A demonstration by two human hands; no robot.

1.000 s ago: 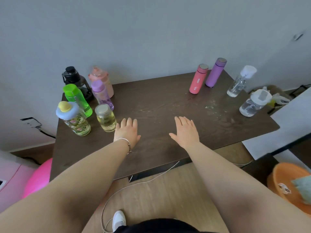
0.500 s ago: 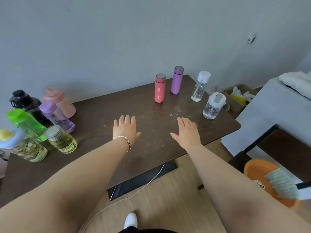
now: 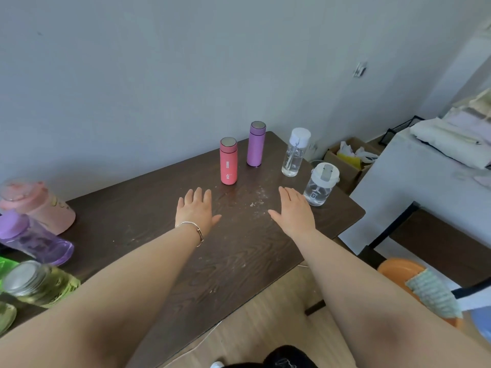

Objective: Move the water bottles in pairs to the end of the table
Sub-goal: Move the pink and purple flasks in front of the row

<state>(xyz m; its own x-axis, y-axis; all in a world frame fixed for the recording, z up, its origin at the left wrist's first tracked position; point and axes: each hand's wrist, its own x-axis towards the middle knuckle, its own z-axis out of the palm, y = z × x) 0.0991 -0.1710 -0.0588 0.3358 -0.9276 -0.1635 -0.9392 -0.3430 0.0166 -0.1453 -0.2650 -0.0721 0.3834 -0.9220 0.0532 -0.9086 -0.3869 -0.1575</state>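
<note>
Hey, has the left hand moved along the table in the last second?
Yes. The left hand has moved right along the table, away from the yellow jar, and is now just short of the red bottle.

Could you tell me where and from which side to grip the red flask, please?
Probably round the middle of the red flask, from its near side with the left hand: it stands upright, a plain straight cylinder, nothing before it.

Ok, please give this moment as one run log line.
left hand open, empty | right hand open, empty | red bottle, purple bottle, tall clear bottle, short clear bottle standing at table right end | more bottles at left end
</note>
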